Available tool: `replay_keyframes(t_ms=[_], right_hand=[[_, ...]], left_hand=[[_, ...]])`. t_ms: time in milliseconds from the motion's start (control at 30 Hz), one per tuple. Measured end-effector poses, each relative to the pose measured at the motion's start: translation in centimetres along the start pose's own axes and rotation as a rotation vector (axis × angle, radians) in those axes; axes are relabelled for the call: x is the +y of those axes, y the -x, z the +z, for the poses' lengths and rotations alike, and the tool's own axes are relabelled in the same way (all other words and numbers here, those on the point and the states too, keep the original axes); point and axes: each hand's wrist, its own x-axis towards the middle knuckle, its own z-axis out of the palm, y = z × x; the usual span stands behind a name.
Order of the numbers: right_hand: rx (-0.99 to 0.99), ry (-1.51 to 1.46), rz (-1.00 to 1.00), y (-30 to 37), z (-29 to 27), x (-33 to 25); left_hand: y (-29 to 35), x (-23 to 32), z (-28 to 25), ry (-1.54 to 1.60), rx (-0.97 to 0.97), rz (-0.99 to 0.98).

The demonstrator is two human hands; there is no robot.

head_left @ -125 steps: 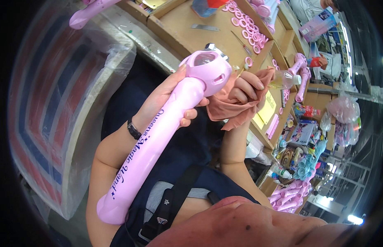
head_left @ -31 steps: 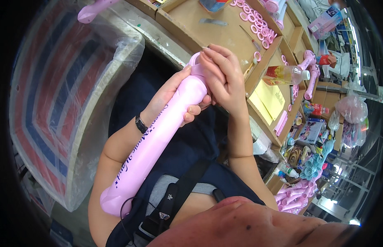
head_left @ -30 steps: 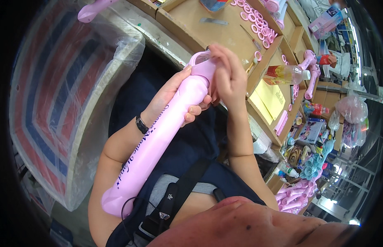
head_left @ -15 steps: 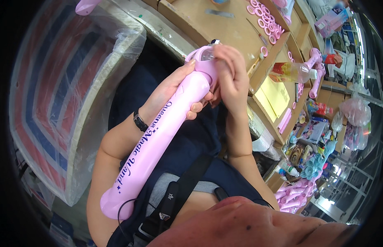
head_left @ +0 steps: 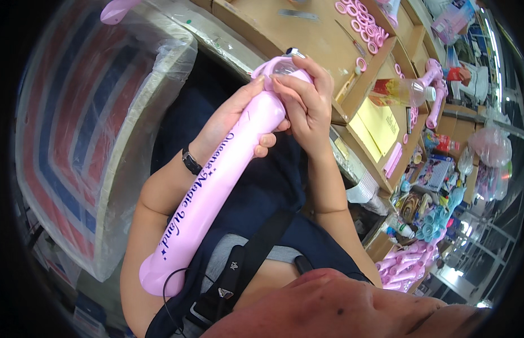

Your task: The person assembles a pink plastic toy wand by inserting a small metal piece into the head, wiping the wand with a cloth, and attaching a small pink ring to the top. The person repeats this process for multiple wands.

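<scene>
A long pale-pink plastic toy wand (head_left: 214, 188) lies diagonally across my front, its rounded end near my left elbow and dark printing along its shaft. My left hand (head_left: 235, 117) is wrapped round the upper shaft, thumb resting by the collar and fingertips showing on the other side. At the top sits a pink hoop-shaped head (head_left: 267, 67) with clear plastic inside. My right hand (head_left: 308, 110) grips that head, its fingers bent over the rim and pinching close to the collar. A small dark-and-white piece (head_left: 296, 53) shows at the hoop's upper edge. Some right fingertips are hidden.
A wooden-edged worktable (head_left: 256, 25) holds pink rings (head_left: 360, 22), a screwdriver (head_left: 352, 34) and a metal strip (head_left: 298, 14). Rightward are a drink bottle (head_left: 400, 92), yellow paper (head_left: 376, 129) and piled pink parts (head_left: 405, 263). A plastic-covered striped bag (head_left: 81, 141) stands left.
My right fingers have shifted from the far side of the wand's head to its near side, by the collar. The left hand keeps its hold, and the wand has barely moved.
</scene>
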Motion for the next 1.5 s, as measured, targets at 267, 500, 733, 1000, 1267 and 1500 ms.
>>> replay_keyframes(t_ms=[267,500,733,1000,1267,1500], right_hand=[[0.521,-0.44,0.273,-7.2,-6.4,4.9],[0.124,-0.219,0.47,-9.0,-5.3,9.4],[-0.016,0.345,0.148,-2.8,-7.2,7.0],[0.208,0.28,0.449,8.1,-12.3,2.1],[0.044,0.814,0.237,16.7,-9.0,2.5],[0.264,0.44,0.214,14.9,-10.4,2.9]], left_hand=[[1.5,-0.3,0.3,0.185,-0.069,-0.107],[2.2,0.3,1.0,0.189,-0.167,-0.011],[2.3,2.6,1.1,0.182,-0.245,0.142],[0.6,2.6,0.4,0.394,-0.294,-0.101],[-0.7,0.6,2.3,0.295,-0.14,-0.1],[-1.1,-0.5,3.1,0.213,-0.138,-0.035]])
